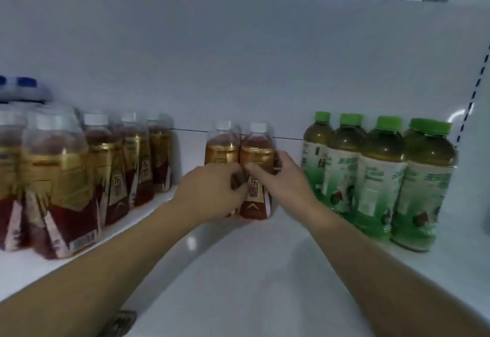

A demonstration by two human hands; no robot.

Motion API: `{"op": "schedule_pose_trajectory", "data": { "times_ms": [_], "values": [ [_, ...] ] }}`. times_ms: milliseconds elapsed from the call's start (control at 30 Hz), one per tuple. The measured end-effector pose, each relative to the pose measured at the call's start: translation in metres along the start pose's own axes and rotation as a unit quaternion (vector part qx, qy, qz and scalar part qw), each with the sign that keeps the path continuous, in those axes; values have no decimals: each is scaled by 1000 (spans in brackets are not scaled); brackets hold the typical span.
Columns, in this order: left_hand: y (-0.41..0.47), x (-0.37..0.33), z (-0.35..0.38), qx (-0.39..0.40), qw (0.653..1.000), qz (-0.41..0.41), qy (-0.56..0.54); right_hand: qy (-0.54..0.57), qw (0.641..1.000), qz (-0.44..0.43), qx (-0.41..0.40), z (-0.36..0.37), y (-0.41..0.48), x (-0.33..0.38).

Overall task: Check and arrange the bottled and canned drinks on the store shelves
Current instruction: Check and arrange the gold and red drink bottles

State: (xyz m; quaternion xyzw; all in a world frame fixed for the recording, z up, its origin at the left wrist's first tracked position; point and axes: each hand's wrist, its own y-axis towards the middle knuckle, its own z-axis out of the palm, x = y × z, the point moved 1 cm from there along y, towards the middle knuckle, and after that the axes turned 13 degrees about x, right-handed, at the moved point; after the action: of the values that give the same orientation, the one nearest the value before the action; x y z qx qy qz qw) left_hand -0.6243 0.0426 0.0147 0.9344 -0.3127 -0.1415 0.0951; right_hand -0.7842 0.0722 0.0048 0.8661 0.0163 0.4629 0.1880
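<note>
Mid-frame, our left hand grips the left brown bottle, hiding its label; our right hand grips the right brown bottle.

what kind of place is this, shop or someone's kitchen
Probably a small shop's drinks shelf: identical gold-labelled bottles and green-capped bottles stand grouped in rows on a white shelf, with a slotted shelving upright at right.

Clear plastic bottles, glossy labels; smooth glossy white shelf.
</note>
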Motion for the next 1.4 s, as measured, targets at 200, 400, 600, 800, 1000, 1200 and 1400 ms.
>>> {"op": "schedule_pose_trajectory", "data": {
  "times_ms": [200, 400, 600, 800, 1000, 1200, 1400],
  "values": [
    [2, -4, -3, -22, 999, 31, -13, 43, 998, -6, -52, -13, -4, -1],
    [-14, -17, 12, 90, 845, 57, -524, 262, 962, -6, -76, -26, -18, 18],
    [-25, -24, 25, 95, 716, 76, -687, 350, 937, -8, -16, -17, -26, 29],
    [-31, -28, 27, 156, 576, 98, -796, 453, 890, -35, 40, -21, -30, 30],
    [-25, -29, 28, 98, 668, 101, -731, 335, 937, -64, -74, -18, -24, 32],
    [-29, -26, 29, 195, 565, 93, -797, 461, 884, -67, 40, -22, -27, 30],
    [-29, -34, 29, 119, 631, 131, -756, 413, 908, -67, -14, -22, -22, 27]
  ]
}}
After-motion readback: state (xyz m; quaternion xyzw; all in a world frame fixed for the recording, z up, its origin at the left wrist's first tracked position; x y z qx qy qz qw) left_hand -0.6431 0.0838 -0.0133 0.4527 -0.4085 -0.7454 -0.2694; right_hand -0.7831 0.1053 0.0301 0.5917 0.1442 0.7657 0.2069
